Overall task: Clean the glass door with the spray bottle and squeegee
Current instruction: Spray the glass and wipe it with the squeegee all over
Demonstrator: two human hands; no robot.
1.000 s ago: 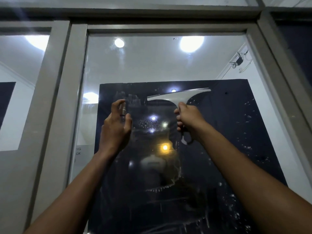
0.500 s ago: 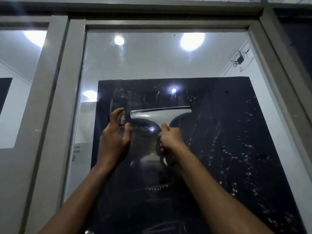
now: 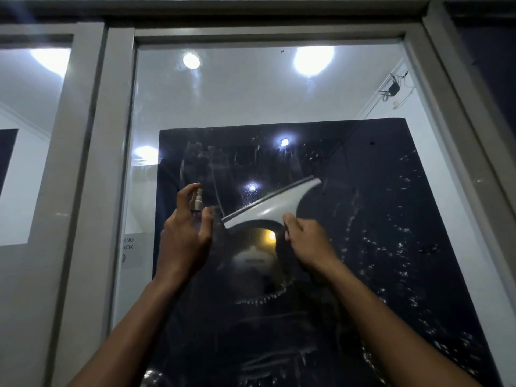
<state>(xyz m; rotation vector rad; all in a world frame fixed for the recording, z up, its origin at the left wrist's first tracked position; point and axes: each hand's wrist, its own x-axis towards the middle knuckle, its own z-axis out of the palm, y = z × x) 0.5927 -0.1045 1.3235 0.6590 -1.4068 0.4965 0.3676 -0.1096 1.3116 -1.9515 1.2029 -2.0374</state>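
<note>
Wet glass door (image 3: pixel 363 219): right hand (image 3: pixel 310 244) grips tilted squeegee (image 3: pixel 272 208); left hand (image 3: pixel 184 238) holds spray bottle (image 3: pixel 196 203), forefinger on nozzle.

The door glass (image 3: pixel 279 93) is glossy and smooth; ceiling lamps are mirrored in it, and its lower part is streaked and beaded with wet droplets (image 3: pixel 391 247). A dark matt sheet (image 3: pixel 405 191) is seen behind the glass. The frame (image 3: pixel 92 163) is finished in a pale grey, smooth, faintly satin coat; whether it is painted metal cannot be told. The squeegee (image 3: pixel 275 206) is made of light grey plastic with a soft sheen, edged by a darker, matt blade strip that looks like rubber. The spray bottle (image 3: pixel 196 203) has a pale plastic nozzle and a translucent, tinted body. A white paper notice (image 3: pixel 131 251) is stuck behind the glass.
</note>
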